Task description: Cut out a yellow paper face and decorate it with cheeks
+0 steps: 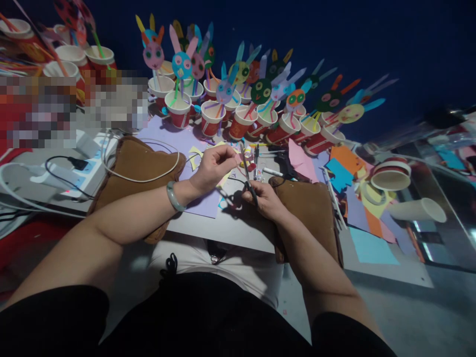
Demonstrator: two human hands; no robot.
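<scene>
My right hand (267,199) is closed around the handles of a pair of scissors (245,161), whose blades point up and away from me. To the left, my left hand (214,169) is closed in a pinch, a bangle on its wrist. A small pink piece of paper (238,159) shows at its fingertips, close to the scissor blades. Beneath the hands are a purple sheet (201,206) and small paper scraps. Just beyond the scissors lie pens, one a white marker (273,172).
Red paper cups (211,119) with paper rabbit heads on sticks line the back. Brown cushions (139,161) (308,210) lie under both forearms. A power strip (87,171) with cables sits left. Coloured paper (372,243) and a white cup (420,210) lie right.
</scene>
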